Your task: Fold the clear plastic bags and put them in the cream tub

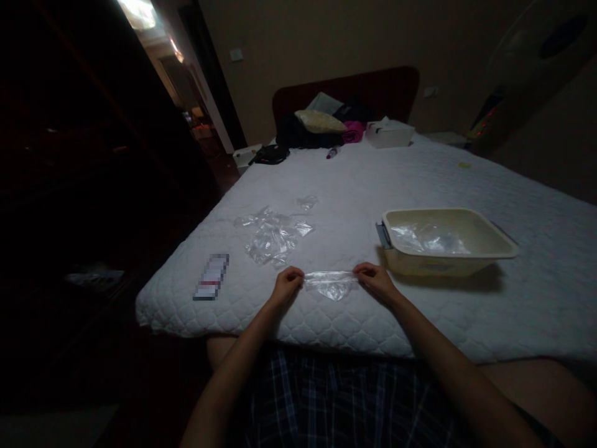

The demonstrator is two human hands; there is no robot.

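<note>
Two ends of a clear plastic bag (332, 286) are pinched by left hand (288, 285) and right hand (377, 283), below frame center. Its long edge (329, 275) spans the fingers (366, 269) left to right, loose flap (334, 294) pointing downward.

Dim in here: a plain brownish-beige wall (280, 31) spans the back, and it carries 2 fittings, a small whitish rectangular plate (237, 55) left of the headboard and a blurrier whitish plate (431, 92) to its right. There's that dark reddish-brown, round-cornered headboard (377, 90), rising behind a broad bed with a white quilted cover (354, 180). Over left, a glaring white light (138, 12) shines high beyond an open doorway (165, 59), while the near left side sinks into near-black shadow.
</note>
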